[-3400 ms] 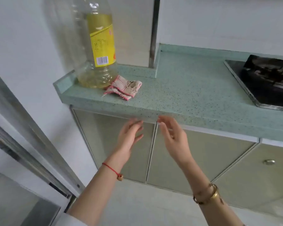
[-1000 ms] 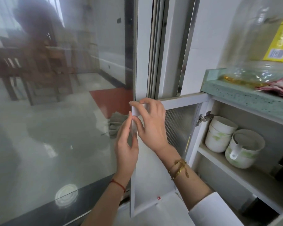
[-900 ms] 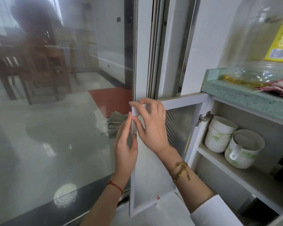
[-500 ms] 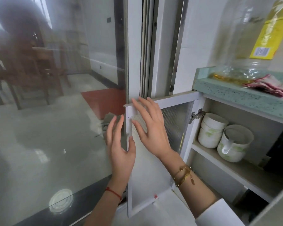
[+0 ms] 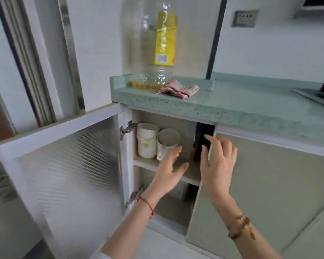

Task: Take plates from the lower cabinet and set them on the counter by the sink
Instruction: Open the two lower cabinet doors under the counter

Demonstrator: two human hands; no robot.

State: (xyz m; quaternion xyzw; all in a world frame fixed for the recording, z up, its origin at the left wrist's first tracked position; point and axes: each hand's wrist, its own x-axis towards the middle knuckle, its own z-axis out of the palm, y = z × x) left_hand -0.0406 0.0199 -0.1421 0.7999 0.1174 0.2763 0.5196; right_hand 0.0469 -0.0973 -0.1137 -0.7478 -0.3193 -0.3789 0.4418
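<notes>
The lower cabinet's left door [image 5: 67, 157] stands swung wide open. On its upper shelf [image 5: 190, 173] sit a stack of white bowls [image 5: 146, 140] and, to their right, another white bowl [image 5: 167, 142] with a spoon in it. No plates are visible. My left hand [image 5: 169, 173] is open in front of the shelf, its fingertips near the bowl with the spoon. My right hand [image 5: 218, 161] is open, fingers spread at the left edge of the right cabinet door [image 5: 260, 193]. The green speckled counter [image 5: 241, 103] lies above.
A large, nearly empty oil bottle [image 5: 155, 43] and a folded cloth [image 5: 179, 89] stand on the counter's left end. A gas hob's corner [image 5: 320, 94] shows at far right. A sliding glass door frame [image 5: 32, 58] stands left of the open cabinet door.
Both hands have let go of the left door, which now stands wide open. They have moved right, to the cabinet opening. My view has turned from the glass door toward the cabinet.
</notes>
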